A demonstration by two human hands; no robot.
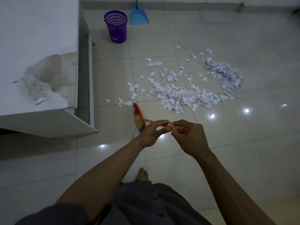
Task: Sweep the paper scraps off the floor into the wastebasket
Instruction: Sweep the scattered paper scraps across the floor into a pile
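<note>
In the lower middle of the frame both hands hold a small broom (pixel 140 118). The right hand (pixel 190 137) grips the red end of its handle, fingers wrapped tight round it. The left hand (pixel 151 133) sits just ahead on the shaft, its fingers (pixel 158 125) curled loosely about the orange part, though blur hides how firmly they hold.

The broom's long axis runs from the hands up and to the left, with the coloured bristle head low over the floor (pixel 259 143) beside the near corner of the table (pixel 40 38). The left hand is the nearer one to the head.

The paper scraps (pixel 186 95) lie above and to the right of the bristles, in a broad band across the centre right of the frame. Their leftmost stragglers are just beside the broom's tip.

The purple wastebasket (pixel 116 26) stands at the upper middle, with a blue dustpan (pixel 139 16) propped just right of it. Both are well apart from the pile.

The head seems placed at the left edge of the mess, so a stroke to the right would probably gather the loose scraps toward the denser heap. None are in the basket yet.
</note>
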